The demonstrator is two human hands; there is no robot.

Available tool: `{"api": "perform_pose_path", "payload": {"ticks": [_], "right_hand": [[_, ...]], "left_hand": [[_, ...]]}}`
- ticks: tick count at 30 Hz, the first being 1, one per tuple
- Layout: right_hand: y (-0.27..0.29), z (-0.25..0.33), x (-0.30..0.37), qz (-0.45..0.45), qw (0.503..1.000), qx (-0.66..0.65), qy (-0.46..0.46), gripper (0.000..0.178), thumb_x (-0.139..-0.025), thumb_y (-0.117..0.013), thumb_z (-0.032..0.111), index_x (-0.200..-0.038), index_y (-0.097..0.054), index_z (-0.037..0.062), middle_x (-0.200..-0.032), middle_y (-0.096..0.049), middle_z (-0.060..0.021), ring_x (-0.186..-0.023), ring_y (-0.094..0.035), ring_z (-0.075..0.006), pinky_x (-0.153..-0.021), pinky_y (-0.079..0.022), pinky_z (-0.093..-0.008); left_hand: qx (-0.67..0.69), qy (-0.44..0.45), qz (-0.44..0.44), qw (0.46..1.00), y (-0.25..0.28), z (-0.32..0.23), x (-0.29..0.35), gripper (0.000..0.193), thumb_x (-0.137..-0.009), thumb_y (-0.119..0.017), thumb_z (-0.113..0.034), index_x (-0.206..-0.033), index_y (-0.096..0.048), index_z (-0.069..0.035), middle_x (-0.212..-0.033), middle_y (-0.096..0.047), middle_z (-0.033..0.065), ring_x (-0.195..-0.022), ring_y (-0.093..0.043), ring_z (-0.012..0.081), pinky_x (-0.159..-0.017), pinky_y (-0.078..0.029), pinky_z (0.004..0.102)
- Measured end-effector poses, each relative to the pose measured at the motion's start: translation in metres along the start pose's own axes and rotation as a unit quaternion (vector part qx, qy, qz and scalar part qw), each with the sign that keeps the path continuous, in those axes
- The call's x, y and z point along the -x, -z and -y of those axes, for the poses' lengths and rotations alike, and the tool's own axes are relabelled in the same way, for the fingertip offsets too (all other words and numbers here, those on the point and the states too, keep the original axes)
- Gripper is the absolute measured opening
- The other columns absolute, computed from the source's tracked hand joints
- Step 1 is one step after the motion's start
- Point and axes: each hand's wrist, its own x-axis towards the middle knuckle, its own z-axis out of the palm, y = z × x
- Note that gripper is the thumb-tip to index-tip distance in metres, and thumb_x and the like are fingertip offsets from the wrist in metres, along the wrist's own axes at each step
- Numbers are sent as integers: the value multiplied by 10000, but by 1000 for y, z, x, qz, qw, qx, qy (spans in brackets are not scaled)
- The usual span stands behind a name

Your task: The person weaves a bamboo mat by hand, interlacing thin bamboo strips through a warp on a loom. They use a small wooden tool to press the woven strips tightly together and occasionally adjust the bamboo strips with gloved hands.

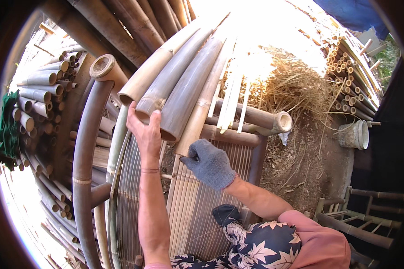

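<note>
Several bamboo poles lie side by side, their cut ends toward me. My bare left hand (144,133) is closed round the end of one grey-brown bamboo pole (166,71), thumb on its right and fingers on its left. Right of it is a darker, thicker bamboo pole (193,89). A slimmer pale bamboo pole (205,98) ends beside my right hand (209,164), which wears a grey knitted glove. That hand is a fist against the pale end; what lies within its fingers is hidden. Below both hands stretches a slatted bamboo seat (184,201).
A curved bamboo armrest (81,179) rises on the left. Stacked bamboo (40,94) fills the far left, and another bundle (345,85) the far right. Pale thin strips (232,98), a straw heap (287,85) and a whitish bucket (353,134) stand beyond the seat.
</note>
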Motion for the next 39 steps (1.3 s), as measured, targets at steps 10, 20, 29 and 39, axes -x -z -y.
{"api": "perform_pose_path", "payload": {"ticks": [10,20,29,39], "right_hand": [[-13,3,-1,-24,1000,8,10,293,-808,-811,264,-878,-588,87,-794,-599,-102,-681,-637,-298,-589,-522,-395],[-39,-28,-51,-98,986,-40,-129,329,-900,-722,316,-990,-573,37,-866,-694,-155,-781,-696,-346,-712,-540,-464],[35,-23,51,89,951,-223,-195,303,-974,-635,272,-1128,-611,12,-810,-662,-82,-684,-643,-165,-608,-539,-333],[303,-202,163,15,830,58,-555,287,-940,-596,334,-1100,-594,95,-1056,-648,-176,-996,-636,-322,-846,-510,-439]], "left_hand": [[167,113,99,975,8,-15,9,1109,-750,-901,-276,-1517,-170,55,-1393,-452,222,-1216,-534,277,-935,-504,375],[129,91,9,987,-3,1,-5,1127,-768,-877,-366,-1514,-163,87,-1443,-409,237,-1279,-487,298,-1020,-454,383],[138,179,0,974,50,40,99,397,-1047,-521,-351,-1258,-595,-24,-1120,-640,71,-1011,-613,171,-855,-505,331],[-293,60,-39,953,125,135,215,288,-839,-688,-129,-1100,-657,-9,-1075,-615,168,-1047,-576,359,-916,-464,458]]}}
